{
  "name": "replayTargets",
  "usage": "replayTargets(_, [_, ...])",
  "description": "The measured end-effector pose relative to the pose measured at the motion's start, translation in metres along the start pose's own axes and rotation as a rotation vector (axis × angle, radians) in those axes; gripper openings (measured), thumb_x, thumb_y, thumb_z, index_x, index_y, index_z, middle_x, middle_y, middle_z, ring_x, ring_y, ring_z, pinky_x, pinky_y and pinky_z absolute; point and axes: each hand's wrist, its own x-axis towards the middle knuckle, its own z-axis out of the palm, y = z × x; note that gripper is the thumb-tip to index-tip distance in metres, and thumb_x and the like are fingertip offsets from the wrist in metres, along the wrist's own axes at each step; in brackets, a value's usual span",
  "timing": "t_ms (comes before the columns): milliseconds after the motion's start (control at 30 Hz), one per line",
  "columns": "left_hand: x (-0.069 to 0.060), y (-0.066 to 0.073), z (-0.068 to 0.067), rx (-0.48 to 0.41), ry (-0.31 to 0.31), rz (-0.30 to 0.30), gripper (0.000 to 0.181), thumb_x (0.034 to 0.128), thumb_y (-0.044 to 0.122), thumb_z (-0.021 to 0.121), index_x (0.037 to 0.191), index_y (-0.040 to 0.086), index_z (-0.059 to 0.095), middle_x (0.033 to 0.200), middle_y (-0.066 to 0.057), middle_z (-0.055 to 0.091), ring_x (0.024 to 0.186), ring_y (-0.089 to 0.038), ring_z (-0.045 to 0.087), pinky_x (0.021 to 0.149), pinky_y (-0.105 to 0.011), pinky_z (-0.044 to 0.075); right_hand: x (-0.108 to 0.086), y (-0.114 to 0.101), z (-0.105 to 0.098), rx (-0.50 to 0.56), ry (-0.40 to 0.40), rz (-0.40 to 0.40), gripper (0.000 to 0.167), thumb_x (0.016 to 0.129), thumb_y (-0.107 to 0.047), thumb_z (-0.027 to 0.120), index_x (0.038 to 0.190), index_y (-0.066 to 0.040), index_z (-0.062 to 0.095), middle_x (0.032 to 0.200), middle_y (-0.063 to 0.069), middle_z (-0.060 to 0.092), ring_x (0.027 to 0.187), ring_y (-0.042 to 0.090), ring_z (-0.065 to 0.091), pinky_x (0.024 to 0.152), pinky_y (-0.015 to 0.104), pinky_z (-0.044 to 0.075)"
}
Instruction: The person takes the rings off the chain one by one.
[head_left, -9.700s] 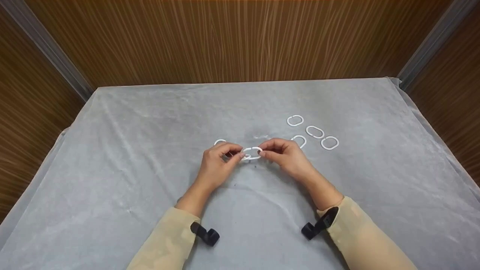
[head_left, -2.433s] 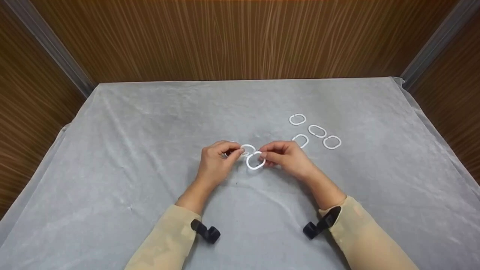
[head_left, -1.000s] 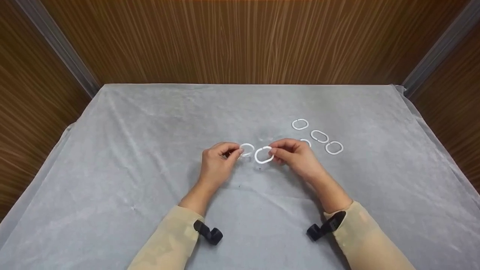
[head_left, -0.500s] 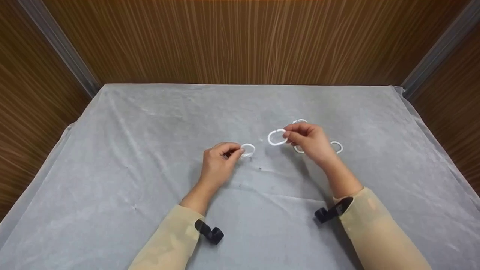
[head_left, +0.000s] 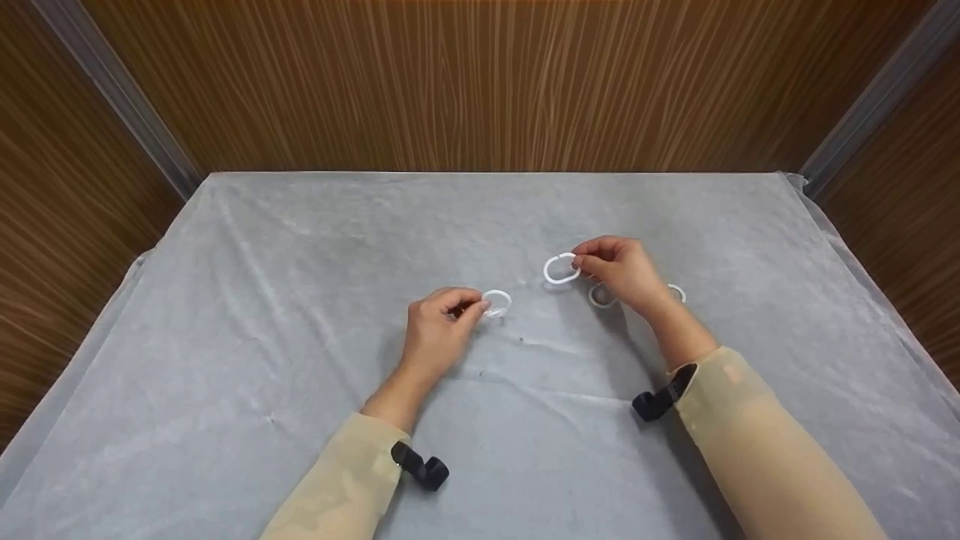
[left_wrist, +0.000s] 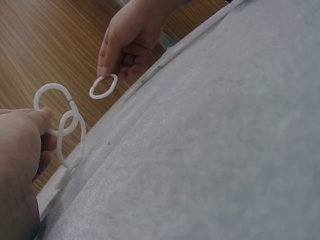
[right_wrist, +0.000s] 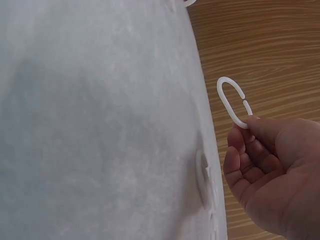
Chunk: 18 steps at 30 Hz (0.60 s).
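My left hand (head_left: 439,326) pinches a white oval shower curtain ring (left_wrist: 52,85) between thumb and index finger, over the cloth. A second shower curtain ring (left_wrist: 82,131) is linked through it and hangs below, as the left wrist view shows. Farther back and to the right, my right hand (head_left: 628,276) pinches a separate shower curtain ring (right_wrist: 226,102) by one long end. The small gap in that ring shows in the right wrist view, and it is apart from the linked pair.
Under and beside the right hand lie more white rings (head_left: 595,302) on the grey cloth (head_left: 337,247), partly hidden by the hand and wrist. One ring (head_left: 681,292) shows just right of the wrist. Wood-grain panels (head_left: 480,90) stand behind and at both sides.
The right hand, with its ring, has moved back and right, away from the left hand, and now covers some loose rings. The left hand has stayed nearly still, holding the linked rings.
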Motion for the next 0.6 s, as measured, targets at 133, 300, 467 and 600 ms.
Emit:
replayTargets(133, [-0.001, -0.001, 0.000, 0.001, 0.005, 0.006, 0.008, 0.0945, 0.013, 0.083, 0.096, 0.005, 0.082, 0.091, -0.001, 0.077, 0.077, -0.014, 0.067, 0.069, -0.026, 0.057, 0.003, 0.004, 0.002, -0.025, 0.002, -0.010, 0.022, 0.100, -0.008, 0.073, 0.115, 0.008, 0.074, 0.097, 0.009, 0.074, 0.081, 0.009, 0.060, 0.074, 0.016, 0.049])
replayTargets(300, [-0.001, 0.000, 0.000, 0.005, 0.006, 0.007, 0.007, 0.0942, 0.012, 0.083, 0.096, 0.006, 0.082, 0.089, 0.000, 0.076, 0.076, -0.013, 0.067, 0.069, -0.025, 0.056, 0.007, 0.007, 0.003, -0.068, -0.005, -0.002, 0.021, 0.101, -0.008, 0.072, 0.115, 0.007, 0.075, 0.095, 0.005, 0.074, 0.081, 0.008, 0.059, 0.072, 0.016, 0.047])
replayTargets(467, [-0.001, 0.001, 0.000, -0.004, 0.001, 0.006, 0.007, 0.0949, 0.013, 0.082, 0.097, 0.006, 0.082, 0.090, 0.000, 0.077, 0.077, -0.013, 0.066, 0.069, -0.026, 0.056, 0.010, 0.008, 0.002, -0.099, -0.015, 0.012, 0.019, 0.102, -0.008, 0.070, 0.115, 0.005, 0.075, 0.094, 0.004, 0.073, 0.082, 0.008, 0.059, 0.072, 0.017, 0.048])
replayTargets(600, [-0.001, 0.002, 0.001, -0.006, -0.003, 0.004, 0.008, 0.0952, 0.013, 0.082, 0.097, 0.006, 0.082, 0.091, -0.001, 0.077, 0.077, -0.013, 0.066, 0.069, -0.026, 0.056, 0.011, 0.009, 0.001, -0.104, -0.027, 0.031, 0.020, 0.103, -0.009, 0.070, 0.117, 0.005, 0.075, 0.098, 0.008, 0.073, 0.084, 0.011, 0.060, 0.074, 0.018, 0.048])
